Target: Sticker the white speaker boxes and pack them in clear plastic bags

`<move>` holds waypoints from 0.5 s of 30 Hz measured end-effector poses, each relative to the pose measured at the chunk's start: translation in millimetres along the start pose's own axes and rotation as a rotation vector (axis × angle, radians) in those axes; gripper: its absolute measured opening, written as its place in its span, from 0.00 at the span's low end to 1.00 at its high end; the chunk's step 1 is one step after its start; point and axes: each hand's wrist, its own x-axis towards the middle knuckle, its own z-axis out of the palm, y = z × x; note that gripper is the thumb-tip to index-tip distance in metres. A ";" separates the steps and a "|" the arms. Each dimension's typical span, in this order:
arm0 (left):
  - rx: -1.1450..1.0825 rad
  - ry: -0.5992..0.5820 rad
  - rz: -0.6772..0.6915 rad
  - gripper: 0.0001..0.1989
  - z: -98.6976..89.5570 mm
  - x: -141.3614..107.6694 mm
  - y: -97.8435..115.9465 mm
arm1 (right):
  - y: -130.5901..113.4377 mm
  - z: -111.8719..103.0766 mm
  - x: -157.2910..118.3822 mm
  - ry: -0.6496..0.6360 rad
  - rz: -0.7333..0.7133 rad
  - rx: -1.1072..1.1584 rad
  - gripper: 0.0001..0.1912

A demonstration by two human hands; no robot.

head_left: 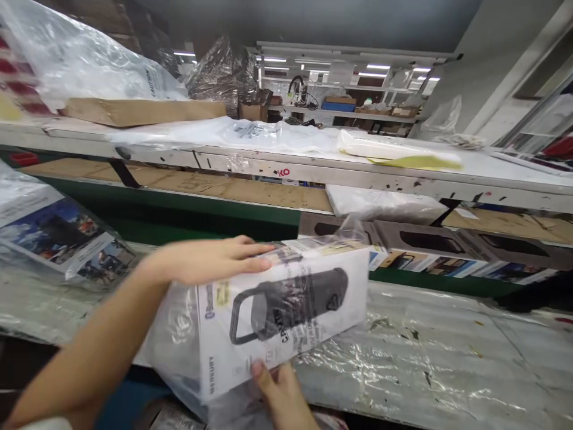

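Note:
A white speaker box (286, 310), printed with a dark speaker with a handle, is tilted in front of me inside a clear plastic bag (174, 334). The bag hangs loose off the box's left end, and printed warning text lies over the front. My left hand (224, 258) rests flat along the box's upper left edge, its fingers stretched out. From below, my right hand (282, 385) grips the lower edge with its thumb on the front face; its other fingers are mostly hidden.
Several similar boxes (425, 245) stand in a row behind at the right. Another bagged box (58, 227) is at the left. A plastic-covered bench (403, 352) spans the front. Above runs a white shelf (304, 170) bearing plastic bags (268, 134) and a cardboard piece (143, 111).

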 end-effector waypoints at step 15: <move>0.447 0.378 0.379 0.22 -39.6 -32.8 67.7 | -81.3 -10.8 -5.8 -0.861 0.241 0.425 0.40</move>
